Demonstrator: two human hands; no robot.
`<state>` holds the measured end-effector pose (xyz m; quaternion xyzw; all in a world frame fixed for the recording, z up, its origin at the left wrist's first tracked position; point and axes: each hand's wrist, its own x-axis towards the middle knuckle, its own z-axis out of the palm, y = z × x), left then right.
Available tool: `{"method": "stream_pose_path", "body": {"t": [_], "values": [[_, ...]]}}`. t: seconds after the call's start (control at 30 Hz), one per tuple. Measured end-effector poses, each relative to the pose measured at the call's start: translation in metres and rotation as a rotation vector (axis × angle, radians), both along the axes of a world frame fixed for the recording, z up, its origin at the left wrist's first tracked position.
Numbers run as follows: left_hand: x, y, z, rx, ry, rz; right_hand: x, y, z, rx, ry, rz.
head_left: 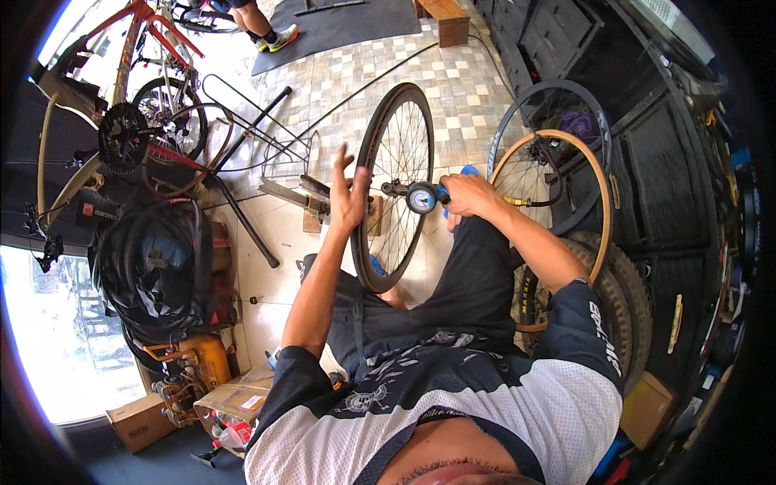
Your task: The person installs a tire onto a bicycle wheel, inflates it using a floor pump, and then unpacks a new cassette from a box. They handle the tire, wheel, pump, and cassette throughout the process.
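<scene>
A spoked bicycle wheel [426, 121] with a black tire stands upright between my knees. My left hand [349, 196] is at its left side, fingers stretched upward and apart. Its fingers are beside the tire and seem to touch it; I cannot tell how firmly. My right hand [473, 196] is wrapped round the blue and black handle of a tire inflator with a round dial gauge [421, 198]. The gauge shows in front of the spokes, near the hub. A hose with a brass-coloured fitting [517, 202] runs off to the right behind my right hand.
Loose rims, one with a tan edge [602, 186], and knobby tires [626, 291] lean against black cabinets [663, 178] at right. At left are a red bike frame [129, 48], a stand's black bars [250, 226] and piled tubes [153, 267]. Another person's leg [255, 24] shows at the far end.
</scene>
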<state>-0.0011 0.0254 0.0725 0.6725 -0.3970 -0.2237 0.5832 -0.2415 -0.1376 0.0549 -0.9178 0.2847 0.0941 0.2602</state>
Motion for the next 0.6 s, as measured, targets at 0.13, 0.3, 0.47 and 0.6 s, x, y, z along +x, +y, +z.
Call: {"method": "stream_pose_path", "body": {"t": [0.13,0.3,0.47,0.6], "values": [[0.05,0.001,-0.063,0.323,0.0,0.072,0.012,0.008,-0.001,-0.054,0.008,-0.009],[0.02,0.001,-0.023,0.366,0.314,-0.009,0.013,0.013,-0.003,-0.05,-0.025,-0.119],[0.013,0.008,-0.013,0.368,0.318,0.006,0.028,0.02,0.012,-0.063,-0.075,-0.124],[0.007,0.007,-0.007,0.353,0.309,0.038,0.03,0.023,0.021,-0.086,-0.058,-0.097]]}}
